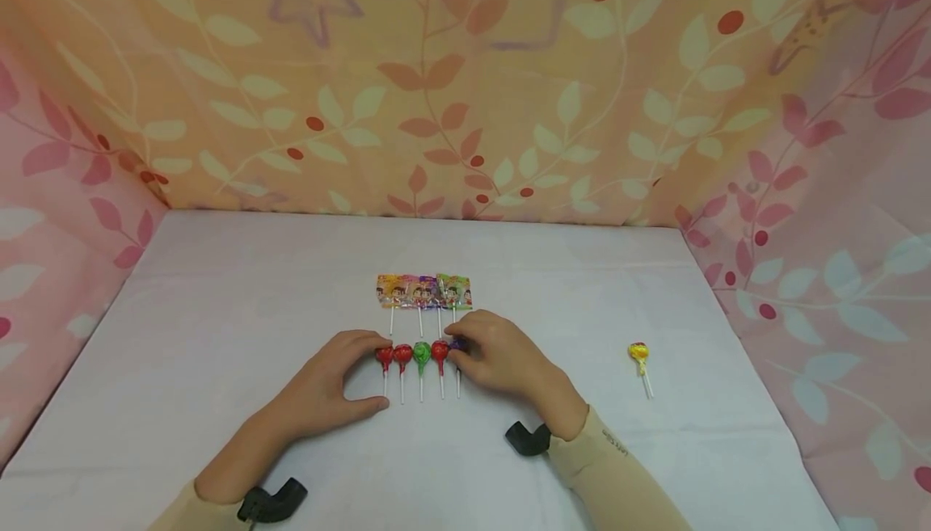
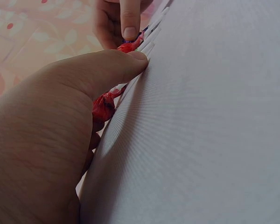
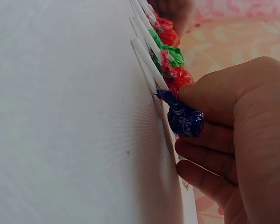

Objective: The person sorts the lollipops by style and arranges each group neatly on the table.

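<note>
Several wrapped lollipops lie side by side on the white cloth in the head view: a leftmost red lollipop (image 1: 385,355), another red lollipop (image 1: 403,354), a green lollipop (image 1: 422,353), a third red lollipop (image 1: 440,351) and a dark blue lollipop (image 3: 185,120). My left hand (image 1: 327,385) is at the row's left end, its fingertips against the leftmost red head and its thumb spread apart near the stick ends. At the other end, my right hand (image 1: 502,353) holds the dark blue head between thumb and fingers; the thumb tip is beside the third red one.
Behind the row lie several flat lollipops in printed packets (image 1: 423,292), sticks pointing toward me. A yellow lollipop (image 1: 638,351) lies alone at the right on the white cloth (image 1: 240,288). Leaf-patterned curtains (image 1: 436,111) close off the back and both sides.
</note>
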{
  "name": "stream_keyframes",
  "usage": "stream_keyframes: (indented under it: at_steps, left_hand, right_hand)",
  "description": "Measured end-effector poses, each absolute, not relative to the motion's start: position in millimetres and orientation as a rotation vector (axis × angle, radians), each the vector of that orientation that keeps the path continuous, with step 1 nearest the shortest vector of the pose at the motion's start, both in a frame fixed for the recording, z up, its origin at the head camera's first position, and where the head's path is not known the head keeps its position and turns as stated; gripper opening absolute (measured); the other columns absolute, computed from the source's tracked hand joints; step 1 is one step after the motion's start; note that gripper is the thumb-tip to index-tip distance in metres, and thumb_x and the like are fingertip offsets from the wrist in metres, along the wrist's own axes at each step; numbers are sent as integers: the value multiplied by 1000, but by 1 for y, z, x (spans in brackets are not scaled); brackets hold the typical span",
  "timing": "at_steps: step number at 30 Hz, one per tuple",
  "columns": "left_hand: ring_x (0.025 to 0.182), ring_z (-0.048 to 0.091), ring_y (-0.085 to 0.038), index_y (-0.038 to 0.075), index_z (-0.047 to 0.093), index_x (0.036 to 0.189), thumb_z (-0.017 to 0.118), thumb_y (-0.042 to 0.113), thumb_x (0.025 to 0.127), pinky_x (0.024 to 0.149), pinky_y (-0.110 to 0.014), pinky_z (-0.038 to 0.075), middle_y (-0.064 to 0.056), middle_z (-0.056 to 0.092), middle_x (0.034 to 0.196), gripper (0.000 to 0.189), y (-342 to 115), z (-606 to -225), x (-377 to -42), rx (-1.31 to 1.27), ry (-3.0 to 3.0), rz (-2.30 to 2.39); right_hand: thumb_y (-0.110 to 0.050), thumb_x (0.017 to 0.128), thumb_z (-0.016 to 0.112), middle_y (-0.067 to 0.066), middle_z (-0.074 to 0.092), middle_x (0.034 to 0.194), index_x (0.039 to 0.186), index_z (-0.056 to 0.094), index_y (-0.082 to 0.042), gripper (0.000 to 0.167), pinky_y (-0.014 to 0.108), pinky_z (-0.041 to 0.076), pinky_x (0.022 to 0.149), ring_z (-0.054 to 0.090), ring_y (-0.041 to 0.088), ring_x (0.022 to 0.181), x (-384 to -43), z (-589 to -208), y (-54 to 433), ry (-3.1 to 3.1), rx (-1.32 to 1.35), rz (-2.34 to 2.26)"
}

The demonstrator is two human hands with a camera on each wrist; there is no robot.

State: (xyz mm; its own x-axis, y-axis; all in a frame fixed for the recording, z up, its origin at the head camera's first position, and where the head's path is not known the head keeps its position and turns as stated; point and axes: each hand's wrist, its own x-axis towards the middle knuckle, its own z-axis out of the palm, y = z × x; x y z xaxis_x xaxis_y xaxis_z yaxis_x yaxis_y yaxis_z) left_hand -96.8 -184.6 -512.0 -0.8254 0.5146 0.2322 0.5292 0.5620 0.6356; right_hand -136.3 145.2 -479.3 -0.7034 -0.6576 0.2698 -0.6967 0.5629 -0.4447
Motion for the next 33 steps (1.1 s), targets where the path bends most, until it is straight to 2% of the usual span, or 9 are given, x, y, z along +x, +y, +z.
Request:
stream_keyframes:
  at_steps: [8,20,29,33]
  left_hand:
    - [144,52,-19,23,63,149,101,38,80,120,-44,45,7,58,152,81,-184,-514,-96,-928,-2753,-1139]
    - [143,52,-19,25,63,149,101,38,79,119,-50,46,8,58,151,80,-184,-514,-99,-919,-2760,-1148]
    - [143,52,-19,22,63,148,101,36,79,120,-43,45,7,58,151,80,-185,-512,-98,-923,-2754,-1144]
    - [143,52,-19,21,64,148,101,36,79,120,-45,45,6,58,151,81,-184,-511,-97,-918,-2762,-1139]
  right_hand:
    - [-19,99,80,3,77,115,124,78,-6,28,37,60,99,70,16,109,-136,-480,146,-2720,1159,822]
    - [-21,99,81,2,76,119,126,78,-7,30,37,60,102,70,16,112,-136,-480,148,-2732,1145,839]
    - [-22,99,81,1,76,119,126,78,-8,30,35,59,103,69,15,113,-137,-480,148,-2735,1145,841]
    - [-22,99,81,1,77,118,126,78,-8,30,35,60,101,69,15,111,-137,-481,148,-2727,1144,846]
